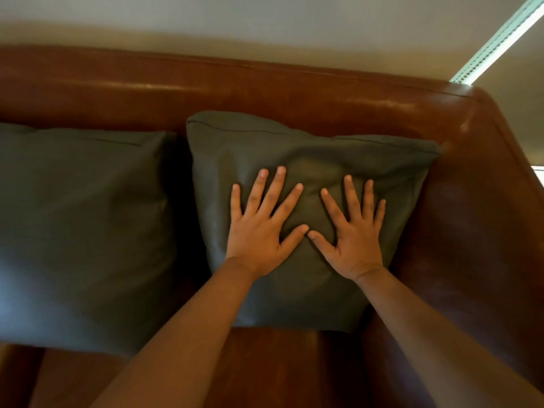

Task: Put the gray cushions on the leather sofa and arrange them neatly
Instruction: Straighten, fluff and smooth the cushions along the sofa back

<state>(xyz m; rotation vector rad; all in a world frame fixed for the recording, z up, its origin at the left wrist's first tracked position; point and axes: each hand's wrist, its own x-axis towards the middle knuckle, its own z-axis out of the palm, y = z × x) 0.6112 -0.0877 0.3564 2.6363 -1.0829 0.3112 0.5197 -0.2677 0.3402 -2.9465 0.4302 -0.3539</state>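
Head cam: I've got the left hand [259, 231] and right hand [353, 234] both flat on the right gray cushion [300, 293], fingers straight and spread, gripping nothing, thumb tips just beside each other. Fabric dents above the fingertips. That cushion leans vs the back of the brown leather sofa [265, 86], its right corner touching the armrest [477, 216]. The left gray cushion [85, 228] sits beside it w/ a dark gap btwn them. Pale wall [265, 22] behind.

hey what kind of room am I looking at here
Probably a living room or lounge. A brown leather sofa stands against a plain wall, with two gray cushions propped along its back.
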